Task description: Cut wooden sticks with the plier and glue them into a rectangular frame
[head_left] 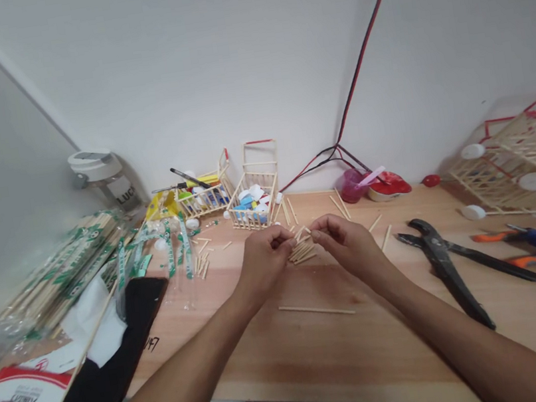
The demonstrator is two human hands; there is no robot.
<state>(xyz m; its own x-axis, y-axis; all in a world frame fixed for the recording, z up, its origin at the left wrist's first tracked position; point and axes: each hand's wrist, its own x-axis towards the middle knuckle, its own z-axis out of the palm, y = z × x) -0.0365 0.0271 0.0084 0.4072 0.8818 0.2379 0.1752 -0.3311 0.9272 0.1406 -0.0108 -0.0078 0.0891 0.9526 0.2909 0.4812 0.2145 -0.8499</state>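
Your left hand (262,255) and right hand (342,240) are both closed in fingertip pinches on a short stick (303,231) just above the stick pile (301,254) mid-surface (322,361), pliers (440,256) at 3 o'clock, and uneven pressure from either hand could snap it or drop it into that pile.

The head-worn camera looks forward and down, close over the near edge of the table (322,361), toward the wall (228,66) behind it.
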